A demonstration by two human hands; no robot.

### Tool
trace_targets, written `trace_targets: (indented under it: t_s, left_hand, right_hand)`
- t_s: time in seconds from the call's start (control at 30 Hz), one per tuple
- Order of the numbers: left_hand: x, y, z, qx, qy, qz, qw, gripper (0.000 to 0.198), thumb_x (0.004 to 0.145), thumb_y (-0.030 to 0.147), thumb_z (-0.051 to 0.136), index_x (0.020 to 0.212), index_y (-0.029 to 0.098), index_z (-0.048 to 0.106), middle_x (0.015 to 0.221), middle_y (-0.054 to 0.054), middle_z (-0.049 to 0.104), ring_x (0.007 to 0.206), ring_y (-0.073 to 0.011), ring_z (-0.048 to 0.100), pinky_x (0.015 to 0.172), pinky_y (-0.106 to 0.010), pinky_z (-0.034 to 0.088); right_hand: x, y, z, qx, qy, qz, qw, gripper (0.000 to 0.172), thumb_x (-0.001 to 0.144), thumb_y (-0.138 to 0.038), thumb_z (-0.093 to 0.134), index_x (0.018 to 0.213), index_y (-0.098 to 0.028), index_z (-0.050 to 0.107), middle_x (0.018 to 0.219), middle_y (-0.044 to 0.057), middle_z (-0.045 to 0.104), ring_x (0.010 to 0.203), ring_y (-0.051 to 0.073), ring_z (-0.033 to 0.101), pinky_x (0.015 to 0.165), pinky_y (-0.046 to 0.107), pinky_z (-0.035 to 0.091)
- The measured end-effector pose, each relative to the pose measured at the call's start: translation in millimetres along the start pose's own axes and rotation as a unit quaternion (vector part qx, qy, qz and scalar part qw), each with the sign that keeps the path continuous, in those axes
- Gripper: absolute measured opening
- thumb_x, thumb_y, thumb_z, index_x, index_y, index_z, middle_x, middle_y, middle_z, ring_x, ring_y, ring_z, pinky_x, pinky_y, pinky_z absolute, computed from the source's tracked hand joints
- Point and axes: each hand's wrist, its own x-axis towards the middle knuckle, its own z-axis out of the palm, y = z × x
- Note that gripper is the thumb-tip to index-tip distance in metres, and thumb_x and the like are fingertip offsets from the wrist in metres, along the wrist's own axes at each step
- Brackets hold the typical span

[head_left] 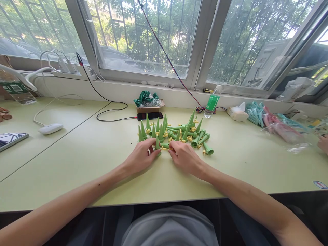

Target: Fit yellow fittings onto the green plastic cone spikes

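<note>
My left hand [140, 154] rests low over the table with its fingers closed on a green plant watering spike [157, 142], which stands with its tip up. Facing it, my right hand [186, 158] pinches a small yellow valve [164, 149] that points at the spike; whether the two touch I cannot tell. Just behind both hands lies a pile of green spikes [186, 132], several upright and others on their sides, many with yellow valves. One loose spike [208, 149] lies at the right, near a small yellow valve [204, 153].
Behind the pile are a black phone [150, 116] on a cable, a cardboard box [153, 108] and a water bottle [212, 101]. Tissues [238, 112] and bagged gloves [279, 126] lie right. A white mouse [50, 128] and another phone [12, 140] are left. Another person's hand [323, 143] shows at the right edge.
</note>
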Motion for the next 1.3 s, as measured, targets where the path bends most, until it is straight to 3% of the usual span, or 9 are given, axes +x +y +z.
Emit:
trace_targets:
  t_s: [0.17,0.83,1.1,1.3]
  left_hand:
    - [0,1,0.4,0.005,-0.003,0.001,1.0,0.014,0.09,0.03,0.056,0.081,0.019,0.055,0.074,0.0,0.058,0.061,-0.0119,0.055,0.055,-0.023,0.048]
    - [-1,4,0.0,-0.022,0.005,-0.001,1.0,0.015,0.089,0.031,0.057,0.089,0.017,0.062,0.076,-0.001,0.061,0.062,-0.0123,0.055,0.055,-0.023,0.051]
    - [-2,3,0.3,-0.021,0.008,-0.003,1.0,0.017,0.09,0.032,0.058,0.091,0.016,0.063,0.076,-0.001,0.06,0.062,-0.0129,0.056,0.056,-0.024,0.051]
    - [-2,5,0.6,-0.031,0.013,0.001,0.999,0.019,0.09,0.034,0.059,0.092,0.016,0.063,0.076,-0.002,0.061,0.061,-0.0124,0.055,0.055,-0.024,0.052]
  right_hand:
    - [0,0,0,0.007,-0.001,-0.018,1.0,0.011,0.101,-0.019,0.048,0.092,-0.018,0.054,0.085,0.003,0.062,0.073,0.015,0.057,0.065,0.024,0.035]
    - [2,7,5,0.042,0.009,-0.047,0.998,0.015,0.104,-0.021,0.043,0.09,-0.019,0.049,0.085,0.002,0.059,0.066,0.015,0.052,0.06,0.025,0.033]
    - [4,9,10,0.092,0.041,-0.05,0.994,0.004,0.1,-0.018,0.051,0.097,-0.02,0.053,0.093,0.004,0.06,0.076,0.016,0.057,0.068,0.026,0.039]
    - [6,8,11,0.149,0.051,-0.061,0.986,0.007,0.098,-0.014,0.053,0.096,-0.02,0.056,0.096,0.004,0.061,0.083,0.017,0.058,0.074,0.027,0.042]
